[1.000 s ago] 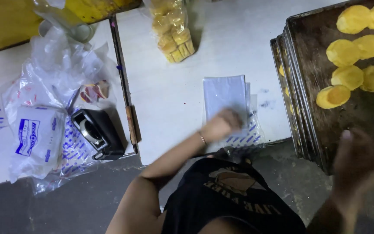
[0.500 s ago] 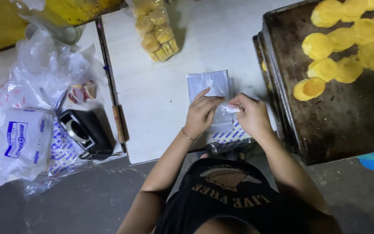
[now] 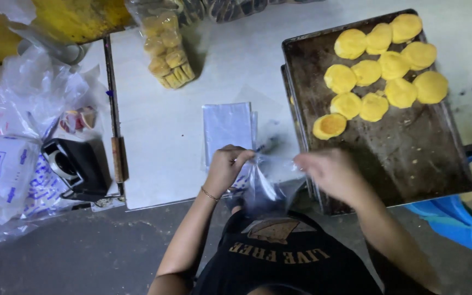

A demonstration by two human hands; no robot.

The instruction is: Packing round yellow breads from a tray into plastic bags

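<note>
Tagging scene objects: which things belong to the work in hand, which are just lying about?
In use: left hand and right hand pulling a clear bag; bag stack; tray of yellow cakes.
Idle: tape dispenser; filled cake bag; plastic wrappers.

Glossy clear plastic bag [image 3: 271,183], dark stained metal tray [image 3: 411,158], smooth white tabletop [image 3: 159,147].

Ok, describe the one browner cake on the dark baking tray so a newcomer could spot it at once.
Start at the dark metal baking tray on the right of the white table. Round yellow cakes cluster in its far half. The browned yellow cake lies nearest the person, at the cluster's left end, alone showing an orange-brown centre.
</note>
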